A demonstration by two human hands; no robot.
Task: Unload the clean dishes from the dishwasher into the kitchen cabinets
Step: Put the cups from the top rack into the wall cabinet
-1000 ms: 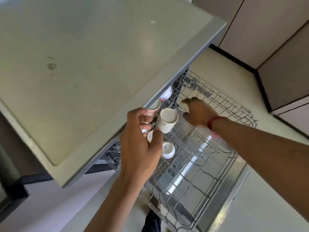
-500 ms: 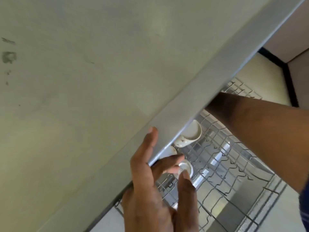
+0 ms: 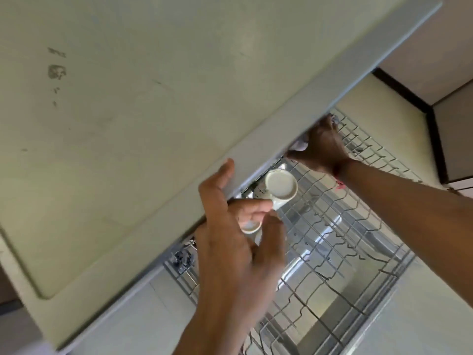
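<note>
- Head view: the dishwasher rack (image 3: 358,265) is pulled out and looks mostly bare wire, so I'd guess the unloading is well along.
- Left hand (image 3: 238,242) is spread fairly wide, its fingers around a small white cup (image 3: 252,228) but not clearly closed on it; a second cup (image 3: 281,188) sits just beyond.
- Right hand (image 3: 321,147) reaches under the table (image 3: 153,98) edge at the rack's far end. Something pale is there, but I can't tell if it's gripped.
- Still left: these cups, and no cabinet shelf in sight.
</note>
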